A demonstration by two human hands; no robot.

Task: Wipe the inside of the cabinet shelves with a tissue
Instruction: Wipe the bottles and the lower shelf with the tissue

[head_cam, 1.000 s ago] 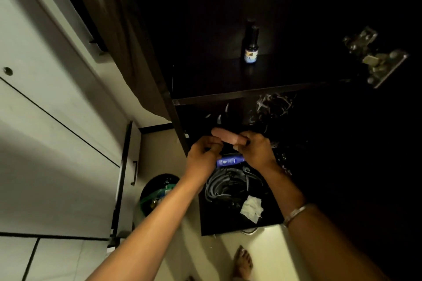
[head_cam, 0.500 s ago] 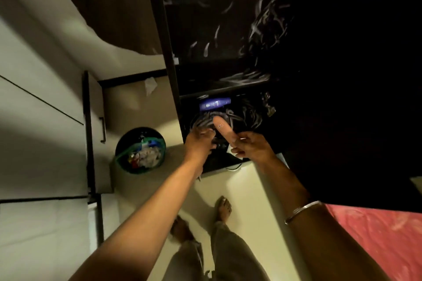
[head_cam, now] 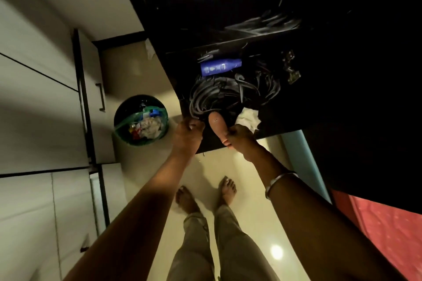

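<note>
Both hands are at the near edge of the lowest cabinet shelf (head_cam: 269, 131). Left hand (head_cam: 188, 131) is curled tight at the shelf lip, seemingly pinching the end of the black cable coil (head_cam: 219, 96); exact contact is lost in the dark. Right hand (head_cam: 239, 137) is wrapped round a pinkish tube-shaped object (head_cam: 218, 125) that sticks up toward the coil; can't identify it. The tissue (head_cam: 249, 117), crumpled and white, lies on the shelf just right of that hand, touching or nearly touching the knuckles; neither hand holds it. Handling guess: tissue is very light, soft, no stiffness, tears or rolls into crumbs if dragged hard or snagged. Take the wad whole from the top, bunched under the fingertips, and press flat rather than pinching a corner. Obstructions: the coil fills most of the left and middle of the shelf, a blue bottle (head_cam: 220, 67) lies on its side just beyond it, and small metal bits (head_cam: 291, 70) sit far right. More loose cables are on the shelf above. Wiping probably means lifting or shifting the coil first, since loops will catch the tissue. On the floor left of the cabinet, a bin (head_cam: 140, 120) lined with a green bag holds rubbish, within reach for dropping used tissue.
</note>
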